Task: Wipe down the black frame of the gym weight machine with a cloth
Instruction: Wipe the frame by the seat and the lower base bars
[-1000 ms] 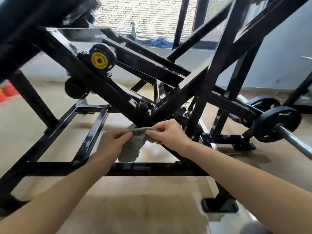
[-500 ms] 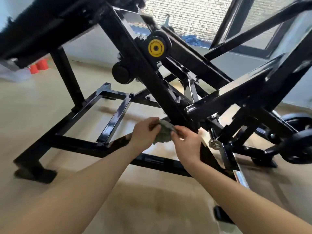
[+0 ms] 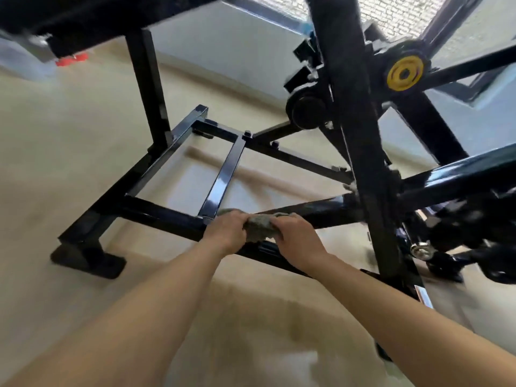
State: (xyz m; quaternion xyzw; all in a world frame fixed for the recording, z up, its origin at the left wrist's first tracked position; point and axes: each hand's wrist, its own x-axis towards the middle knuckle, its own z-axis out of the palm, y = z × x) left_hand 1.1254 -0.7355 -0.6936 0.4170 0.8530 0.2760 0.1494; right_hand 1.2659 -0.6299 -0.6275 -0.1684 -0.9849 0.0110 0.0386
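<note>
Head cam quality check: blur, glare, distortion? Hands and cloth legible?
Head view: motion blur smears the upright post and the top-left corner; the left hand, right hand and the cloth they grip are soft but readable. Head view: window daylight leaves a glare streak on the glossy crossbar. Head view: wide-angle bows the right tube.

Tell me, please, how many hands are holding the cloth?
2: the left hand grips the cloth at its left end, the right hand at its right end, both low on the black frame.
</note>
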